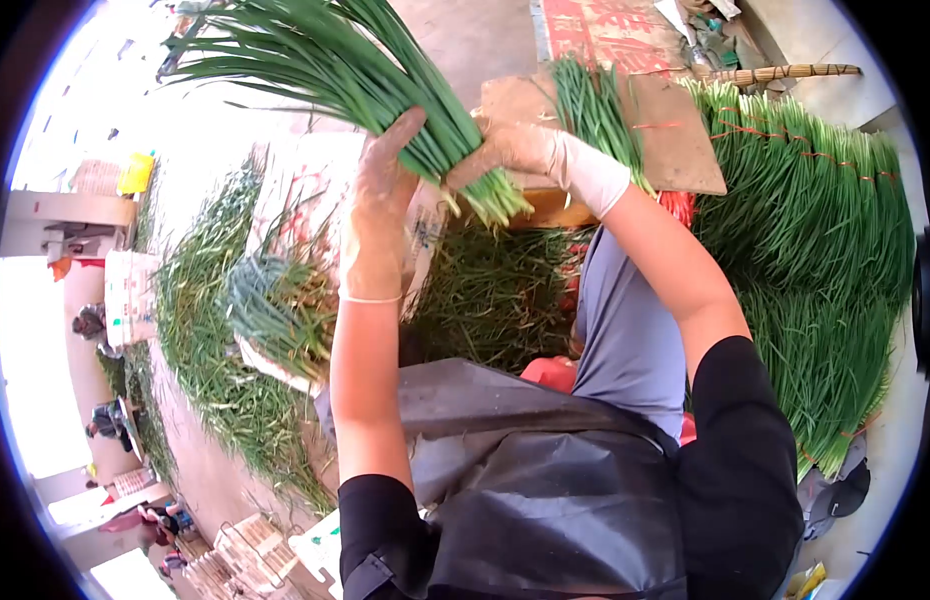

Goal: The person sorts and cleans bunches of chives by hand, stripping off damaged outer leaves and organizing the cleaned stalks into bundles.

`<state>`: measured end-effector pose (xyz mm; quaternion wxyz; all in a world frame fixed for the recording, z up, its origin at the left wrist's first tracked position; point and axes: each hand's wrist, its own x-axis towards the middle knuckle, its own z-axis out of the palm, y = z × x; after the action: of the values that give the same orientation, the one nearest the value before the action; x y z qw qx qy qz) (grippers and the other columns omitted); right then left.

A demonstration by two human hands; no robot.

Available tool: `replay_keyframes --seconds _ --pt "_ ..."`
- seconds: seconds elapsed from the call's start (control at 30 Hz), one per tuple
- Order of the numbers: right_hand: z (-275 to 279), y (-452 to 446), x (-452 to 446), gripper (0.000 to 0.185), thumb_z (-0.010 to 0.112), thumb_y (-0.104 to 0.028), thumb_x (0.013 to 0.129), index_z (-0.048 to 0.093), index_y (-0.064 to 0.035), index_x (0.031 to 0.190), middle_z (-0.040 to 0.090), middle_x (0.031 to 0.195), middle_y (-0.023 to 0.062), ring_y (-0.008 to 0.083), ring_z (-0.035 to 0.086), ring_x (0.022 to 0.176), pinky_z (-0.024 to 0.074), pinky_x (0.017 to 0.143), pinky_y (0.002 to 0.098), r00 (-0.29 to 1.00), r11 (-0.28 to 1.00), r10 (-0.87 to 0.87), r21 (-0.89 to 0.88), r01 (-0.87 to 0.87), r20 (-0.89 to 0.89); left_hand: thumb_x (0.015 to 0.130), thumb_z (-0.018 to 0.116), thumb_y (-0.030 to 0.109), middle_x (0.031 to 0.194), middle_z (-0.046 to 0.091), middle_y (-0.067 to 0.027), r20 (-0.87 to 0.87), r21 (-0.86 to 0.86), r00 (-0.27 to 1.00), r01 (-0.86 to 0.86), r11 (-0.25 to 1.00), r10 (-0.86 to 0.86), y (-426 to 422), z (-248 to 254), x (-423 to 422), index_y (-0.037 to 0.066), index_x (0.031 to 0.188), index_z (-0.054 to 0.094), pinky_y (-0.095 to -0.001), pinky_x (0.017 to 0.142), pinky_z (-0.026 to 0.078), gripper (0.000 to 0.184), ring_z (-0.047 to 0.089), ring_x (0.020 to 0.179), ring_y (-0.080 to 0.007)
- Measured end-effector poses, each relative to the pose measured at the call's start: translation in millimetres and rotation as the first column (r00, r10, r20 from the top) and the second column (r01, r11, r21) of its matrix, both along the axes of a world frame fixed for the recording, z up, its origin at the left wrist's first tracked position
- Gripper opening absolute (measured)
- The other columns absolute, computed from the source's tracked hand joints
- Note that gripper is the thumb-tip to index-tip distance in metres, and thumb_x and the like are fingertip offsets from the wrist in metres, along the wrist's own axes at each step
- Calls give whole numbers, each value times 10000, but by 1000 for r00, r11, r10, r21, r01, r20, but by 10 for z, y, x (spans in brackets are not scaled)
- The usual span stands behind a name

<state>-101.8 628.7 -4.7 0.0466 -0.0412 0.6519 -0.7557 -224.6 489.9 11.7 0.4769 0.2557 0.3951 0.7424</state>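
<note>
A large bunch of green Chinese chives (385, 85) is held up at the top centre, its long leaves fanning to the upper left and its pale cut ends pointing down and right. My left hand (385, 165), in a thin soiled glove, is closed around the bunch from the left, thumb lying across the leaves. From the right, my gloved right hand (510, 150) grips the same bunch close to the pale ends. Just beyond the right hand, a smaller pile of chives (600, 105) lies on a brown board (680, 140).
Tied bundles of chives (805, 180) are stacked high along the right wall. Loose trimmings (495, 290) lie below my hands and across the floor to the left. Another chive bundle (275, 300) rests at left. Other people (110, 425) sit far left.
</note>
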Motion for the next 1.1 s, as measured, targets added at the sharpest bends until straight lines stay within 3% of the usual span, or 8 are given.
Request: replay_keyframes --seconds 0.1,0.27,0.33,0.43,0.6,0.7,0.93,1.1 --pt "81 532 -89 808 831 -305 662 441 -60 1326 621 1132 101 160 571 1011 450 890 295 914 770 -387 504 391 -119 780 637 -27 1123 596 -146 -180 83 948 -250 965 261 627 115 30 -37 1229 478 -340 920 460 477 572 1052 -233" --pt "-272 1144 -372 906 846 -316 631 368 -59 1356 597 1163 113 211 553 1077 438 933 317 915 843 -337 361 397 -219 667 754 -32 976 641 -64 -255 138 888 -359 923 383 1254 -320 23 13 1107 578 -284 782 491 476 611 882 -171" --pt "-515 1378 -407 765 832 -220 651 457 -49 1295 595 1177 116 204 554 1064 436 943 329 982 857 -187 493 150 27 676 767 -2 992 623 -38 -348 3 866 -383 924 360 1361 -716 -62 32 1113 576 -269 768 487 478 595 873 -160" --pt "-1401 1597 -664 497 709 -220 747 567 -60 1196 621 1154 107 209 584 992 454 895 324 935 681 -70 669 299 -347 778 717 99 1127 591 -83 -199 -117 923 -356 927 329 1458 -1437 -120 -2 1213 513 -322 922 415 491 551 1008 -195" --pt "-721 1477 -786 298 620 -200 827 637 -33 1074 664 1063 86 187 613 911 495 822 312 989 453 -77 879 146 -124 853 642 261 1169 575 -60 -426 -423 902 -262 868 65 1288 -272 3 12 1225 531 -294 934 385 461 515 1048 -183" --pt "-260 1342 -824 327 713 -248 783 663 -20 1012 689 944 87 127 625 851 500 774 289 989 913 -91 386 132 -120 876 594 263 1223 556 -100 -485 -294 875 -148 944 -14 1098 20 -400 -21 1256 503 -294 961 373 483 522 1096 -189" --pt "305 303 -659 399 645 -328 857 587 -30 1116 645 920 58 149 619 850 506 780 299 923 939 302 -243 -245 237 875 576 260 1091 597 -138 56 247 995 61 967 -77 410 442 -437 -9 1346 360 -421 876 489 584 574 998 -286" --pt "577 -582 89 429 586 -426 892 598 -23 1038 617 835 28 105 562 707 472 661 250 994 994 -104 49 102 45 815 625 85 904 581 -60 161 311 946 -319 895 282 -296 638 -325 86 1358 346 -381 742 522 611 579 777 -198"
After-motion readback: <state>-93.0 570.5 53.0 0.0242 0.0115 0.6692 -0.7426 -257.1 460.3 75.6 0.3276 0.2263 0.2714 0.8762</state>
